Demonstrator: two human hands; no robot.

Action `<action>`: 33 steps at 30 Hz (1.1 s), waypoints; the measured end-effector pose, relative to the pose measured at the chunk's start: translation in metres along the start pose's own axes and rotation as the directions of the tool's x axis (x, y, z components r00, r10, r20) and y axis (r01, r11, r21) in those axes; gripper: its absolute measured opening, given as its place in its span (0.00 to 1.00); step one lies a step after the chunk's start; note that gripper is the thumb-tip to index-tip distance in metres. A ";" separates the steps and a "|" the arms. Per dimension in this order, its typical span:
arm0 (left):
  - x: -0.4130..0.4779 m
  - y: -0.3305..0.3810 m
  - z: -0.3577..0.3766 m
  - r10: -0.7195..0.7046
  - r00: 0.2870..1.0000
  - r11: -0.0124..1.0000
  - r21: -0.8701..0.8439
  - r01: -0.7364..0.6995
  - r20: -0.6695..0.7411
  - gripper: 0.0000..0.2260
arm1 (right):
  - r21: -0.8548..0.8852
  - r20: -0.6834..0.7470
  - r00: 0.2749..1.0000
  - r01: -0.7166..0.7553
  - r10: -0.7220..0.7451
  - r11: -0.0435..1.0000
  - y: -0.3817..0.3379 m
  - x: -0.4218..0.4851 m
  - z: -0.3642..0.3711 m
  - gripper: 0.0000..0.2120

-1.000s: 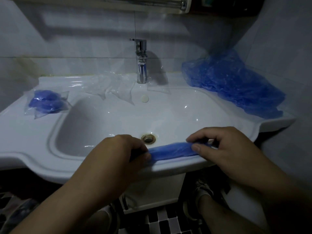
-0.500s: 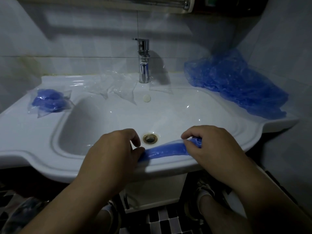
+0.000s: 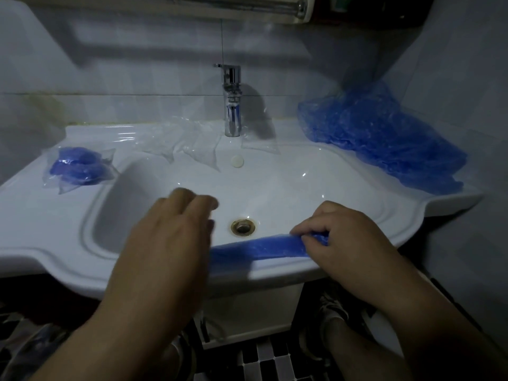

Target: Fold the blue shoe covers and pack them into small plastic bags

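Right grip (image 3: 350,244) tight on shoe cover (image 3: 258,247)

Blue shoe cover (image 3: 264,247) (folded strip), sink-front.

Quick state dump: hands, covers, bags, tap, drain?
shoe cover: folded strip, on sink front rim
right hand: pinches its right end
left hand: open, fingers straight, blurred
packed bag: holds blue covers
empty bags: flat, unfilled
loose pile: unfolded
tap: off
drain: unplugged

Dim bluish light w/ left hand (image 3: 167,237) motion-blurred, edges warped.
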State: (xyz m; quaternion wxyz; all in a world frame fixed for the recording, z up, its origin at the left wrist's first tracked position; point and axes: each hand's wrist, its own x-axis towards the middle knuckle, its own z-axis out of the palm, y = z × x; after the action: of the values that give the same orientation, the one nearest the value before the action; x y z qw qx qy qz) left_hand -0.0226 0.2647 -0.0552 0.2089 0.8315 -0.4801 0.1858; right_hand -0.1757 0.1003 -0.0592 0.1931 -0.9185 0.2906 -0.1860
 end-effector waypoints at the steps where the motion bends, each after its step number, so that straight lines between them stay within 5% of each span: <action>1: -0.003 0.011 0.001 0.043 0.999 0.999 -0.033 -0.043 -0.008 0.16 | -0.003 0.002 1.000 -0.001 0.001 1.000 0.000 0.000 0.000 0.10; 4: -0.015 0.041 0.011 0.125 0.945 0.992 -0.047 -0.116 0.301 0.36 | -0.032 0.007 1.000 0.009 -0.009 0.999 -0.002 -0.001 -0.001 0.10; 8: -0.019 0.043 0.017 0.047 0.825 0.988 0.094 -0.121 0.564 0.41 | -0.170 0.001 0.999 0.037 -0.037 0.985 -0.009 -0.006 -0.006 0.12; 10: -0.019 0.045 0.016 0.043 0.824 0.988 0.097 -0.118 0.565 0.41 | -0.290 -0.024 0.988 0.139 -0.152 0.947 -0.016 -0.010 -0.004 0.13; 13: -0.018 0.043 0.019 0.110 0.873 0.983 0.077 -0.166 0.475 0.39 | -0.216 0.093 0.950 0.310 -0.297 0.926 -0.037 -0.025 0.003 0.20; 15: -0.017 0.040 0.020 0.139 0.880 0.975 0.093 -0.202 0.454 0.39 | -0.092 0.283 0.925 0.289 -0.254 0.953 -0.046 -0.030 0.008 0.32; 18: -0.021 0.038 0.021 0.115 0.857 0.975 0.110 -0.195 0.502 0.38 | -0.176 0.395 0.911 0.204 -0.121 0.963 -0.044 -0.034 0.004 0.45; 20: -0.020 0.041 0.018 0.091 0.878 0.980 0.115 -0.162 0.469 0.39 | -0.223 0.389 0.916 0.197 -0.099 0.955 -0.041 -0.035 0.002 0.45; 24: -0.022 0.039 0.018 0.022 0.801 0.968 0.187 -0.166 0.598 0.42 | -0.351 0.453 0.891 0.141 0.036 0.926 -0.042 -0.039 -0.006 0.50; 28: -0.021 0.034 0.018 -0.015 0.786 0.967 0.208 -0.145 0.619 0.44 | -0.435 0.479 0.861 0.061 0.173 0.898 -0.042 -0.037 -0.016 0.38; 33: -0.020 0.028 0.020 -0.009 0.773 0.970 0.193 -0.147 0.634 0.45 | -0.462 0.491 0.846 0.050 0.209 0.885 -0.042 -0.037 -0.018 0.38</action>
State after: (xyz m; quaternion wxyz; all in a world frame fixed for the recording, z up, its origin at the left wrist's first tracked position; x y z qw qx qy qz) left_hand -0.0548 0.2560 -0.0777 -0.0692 0.8458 -0.5274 -0.0413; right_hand -0.1925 0.1495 -0.0330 0.0512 -0.9396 0.3006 0.1557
